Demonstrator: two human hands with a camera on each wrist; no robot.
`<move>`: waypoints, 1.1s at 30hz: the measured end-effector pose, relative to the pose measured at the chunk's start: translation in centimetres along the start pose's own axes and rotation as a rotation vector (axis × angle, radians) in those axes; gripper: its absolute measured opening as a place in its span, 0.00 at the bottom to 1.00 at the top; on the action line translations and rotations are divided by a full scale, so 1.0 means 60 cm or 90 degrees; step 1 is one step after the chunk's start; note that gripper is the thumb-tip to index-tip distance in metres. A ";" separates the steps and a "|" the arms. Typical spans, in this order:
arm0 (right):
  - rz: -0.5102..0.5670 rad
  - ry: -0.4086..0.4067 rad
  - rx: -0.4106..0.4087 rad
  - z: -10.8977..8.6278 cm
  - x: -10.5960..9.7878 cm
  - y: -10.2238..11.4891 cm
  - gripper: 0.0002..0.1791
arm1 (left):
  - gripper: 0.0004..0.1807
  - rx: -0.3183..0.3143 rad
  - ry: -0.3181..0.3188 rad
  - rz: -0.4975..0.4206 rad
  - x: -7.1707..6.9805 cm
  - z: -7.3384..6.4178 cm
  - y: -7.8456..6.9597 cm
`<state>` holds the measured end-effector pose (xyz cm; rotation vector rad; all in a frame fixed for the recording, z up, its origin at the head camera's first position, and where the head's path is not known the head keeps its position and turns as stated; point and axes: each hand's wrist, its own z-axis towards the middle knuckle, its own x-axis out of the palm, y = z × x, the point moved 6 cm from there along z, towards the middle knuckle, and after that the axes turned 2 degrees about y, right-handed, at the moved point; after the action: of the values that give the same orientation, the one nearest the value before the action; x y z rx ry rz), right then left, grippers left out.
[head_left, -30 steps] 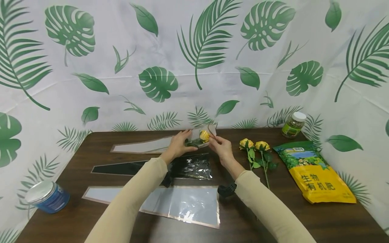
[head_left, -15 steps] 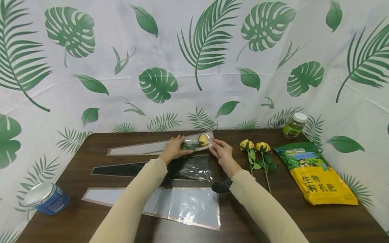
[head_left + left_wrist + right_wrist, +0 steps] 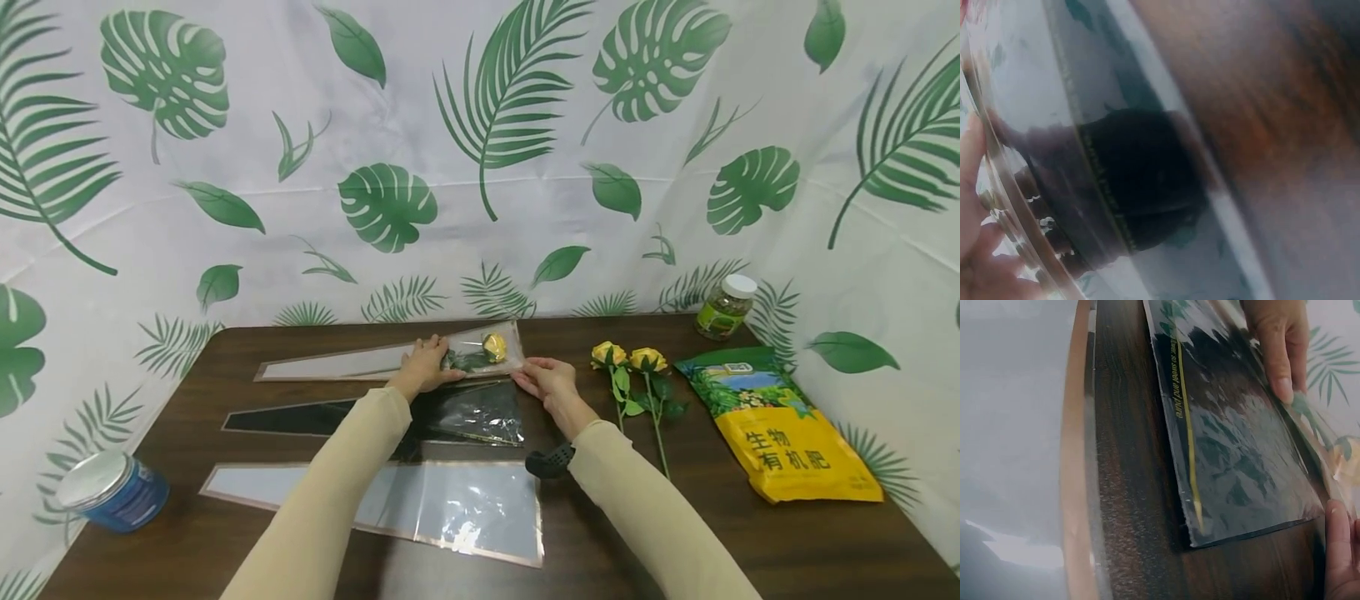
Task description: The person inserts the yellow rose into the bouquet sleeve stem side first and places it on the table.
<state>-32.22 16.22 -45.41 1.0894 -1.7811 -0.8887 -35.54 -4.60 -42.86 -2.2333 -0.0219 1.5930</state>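
A yellow artificial rose (image 3: 494, 347) lies inside a clear, pink-edged flower sleeve (image 3: 322, 367) at the back of the table. My left hand (image 3: 423, 367) rests on this sleeve over the rose's stem, thumb apart from the fingers. At the sleeve's wide right end, my right hand (image 3: 551, 390) pinches the near corner between thumb and fingers. The right wrist view shows the left thumb (image 3: 1280, 375) on the sleeve and the right hand's fingers (image 3: 1338, 540) by its edge. Just in front lies a black flower sleeve (image 3: 300, 418) with a clear, shiny wide end.
A larger white sleeve (image 3: 480, 508) lies nearest me. Two yellow roses (image 3: 628, 360) are to the right, beside a yellow and green fertilizer bag (image 3: 787, 433). A lidded jar (image 3: 725, 308) stands at the back right, and a blue tin (image 3: 120, 492) at the left.
The sleeve's raised, open right end has come down flat around the rose. Sleeve, rose and left hand have shifted slightly left; my right hand has moved down to the near corner.
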 end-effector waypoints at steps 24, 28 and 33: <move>-0.258 -0.036 -0.123 -0.049 -0.039 0.009 0.20 | 0.42 0.103 -0.116 -0.045 -0.026 -0.058 -0.017; -0.407 -0.020 -0.195 -0.079 -0.043 0.018 0.22 | 0.42 0.170 -0.073 -0.061 -0.015 -0.094 -0.047; -0.528 0.022 -0.255 -0.114 -0.034 0.008 0.24 | 0.41 0.194 -0.017 -0.064 0.014 -0.127 -0.072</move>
<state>-25.59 17.33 -42.90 1.5650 -1.0119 -1.6120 -27.37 -2.78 -40.14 -1.9471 0.0932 1.4641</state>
